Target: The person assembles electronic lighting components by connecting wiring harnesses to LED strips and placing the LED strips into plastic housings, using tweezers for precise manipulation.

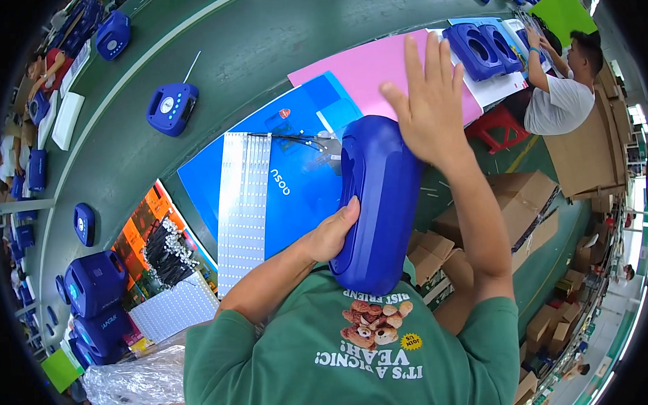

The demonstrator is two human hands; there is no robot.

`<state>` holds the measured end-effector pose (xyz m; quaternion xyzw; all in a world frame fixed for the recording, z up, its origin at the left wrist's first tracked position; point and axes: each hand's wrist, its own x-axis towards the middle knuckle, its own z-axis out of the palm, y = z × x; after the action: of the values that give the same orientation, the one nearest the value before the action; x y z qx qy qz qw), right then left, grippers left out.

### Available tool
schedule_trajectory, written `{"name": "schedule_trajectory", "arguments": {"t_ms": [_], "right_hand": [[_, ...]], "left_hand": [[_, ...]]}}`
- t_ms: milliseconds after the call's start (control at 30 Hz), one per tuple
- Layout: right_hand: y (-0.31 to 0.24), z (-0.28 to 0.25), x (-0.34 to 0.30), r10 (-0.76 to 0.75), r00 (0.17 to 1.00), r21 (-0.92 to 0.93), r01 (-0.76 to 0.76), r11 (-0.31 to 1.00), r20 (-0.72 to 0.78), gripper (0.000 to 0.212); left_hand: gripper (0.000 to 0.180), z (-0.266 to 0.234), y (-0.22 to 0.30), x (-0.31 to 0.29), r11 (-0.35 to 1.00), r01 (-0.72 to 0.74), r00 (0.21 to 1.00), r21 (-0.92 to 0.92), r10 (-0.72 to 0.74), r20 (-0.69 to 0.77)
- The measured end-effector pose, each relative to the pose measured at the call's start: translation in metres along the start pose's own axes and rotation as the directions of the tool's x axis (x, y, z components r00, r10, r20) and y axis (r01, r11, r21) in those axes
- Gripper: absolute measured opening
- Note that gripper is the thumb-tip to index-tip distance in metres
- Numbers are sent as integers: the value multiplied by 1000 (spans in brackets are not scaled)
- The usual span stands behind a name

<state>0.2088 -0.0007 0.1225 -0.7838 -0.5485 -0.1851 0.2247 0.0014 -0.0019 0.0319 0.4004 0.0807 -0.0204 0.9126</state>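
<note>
**Blue casing held upright against the chest, over the worktop edge**

The blue casing point(381, 200) stands at the near edge of the green worktop point(261, 40), its lower end against the person's green shirt point(308, 360). Open green surface lies farther out; closer in, a blue sheet point(294, 175), a pink sheet point(369, 69) and a white perforated strip panel point(242, 205) crowd the worktop. To the right, beyond the edge, cardboard boxes point(523, 195) fill the floor.

The casing is a smooth, glossy, rounded oblong shell.

The left hand point(332, 234) is the grip, fingers curled and clamped on the casing's lower left side. The right hand point(427, 102) is spread open, fingers apart, its heel resting at the casing's upper right end.
</note>
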Motion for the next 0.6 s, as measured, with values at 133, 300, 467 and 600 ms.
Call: {"name": "schedule_trajectory", "arguments": {"t_ms": [133, 300, 467, 600], "right_hand": [[-73, -38, -83, -384, 771, 290, 267, 919, 508, 52], [-13, -4, -9, -242, 944, -118, 272, 955, 223, 64], [107, 0, 22, 86, 988, -24, -83, 996, 130, 62], [7, -57, -28, -237, 872, 567, -55, 822, 428, 110]], "left_hand": [[61, 0, 1, 6, 962, -141, 977, 233, 174, -127], [61, 1, 1, -1, 998, -18, 998, -56, 15, -68], [62, 2, 11, -2, 970, -168, 985, 177, 161, 54], [70, -13, -4, 1, 997, -42, 999, -72, 40, -32]]}}
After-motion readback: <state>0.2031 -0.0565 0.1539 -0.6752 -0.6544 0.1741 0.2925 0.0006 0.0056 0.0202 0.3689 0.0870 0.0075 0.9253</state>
